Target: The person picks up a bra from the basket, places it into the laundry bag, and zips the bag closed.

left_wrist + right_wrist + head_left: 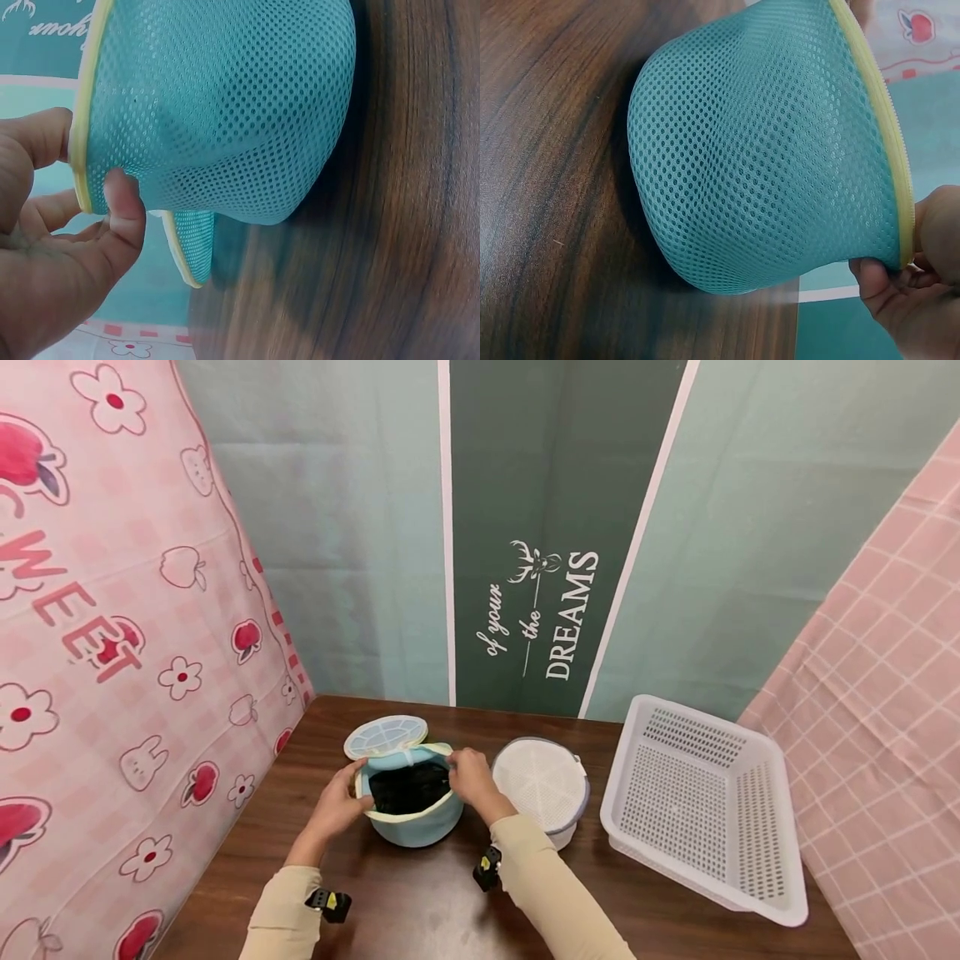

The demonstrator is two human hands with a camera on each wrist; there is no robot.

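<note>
A round blue mesh laundry bag (pixel 417 828) with a yellow zipper edge (pixel 891 135) stands on the table, unzipped. Its lid (pixel 386 737) is flipped back behind it. Something black (pixel 408 788) lies inside. My left hand (pixel 341 800) pinches the rim on the left side, the thumb outside the mesh in the left wrist view and the fingers over the edge. On the opposite side my right hand (pixel 474 779) pinches the rim between thumb and fingers, as the right wrist view also shows.
Close to the right of my right hand stands a white round mesh bag (pixel 542 781) with a grey edge. Farther right is a large white plastic basket (pixel 705 810). Printed cloths hang behind and at both sides of the brown wooden table (pixel 420 910).
</note>
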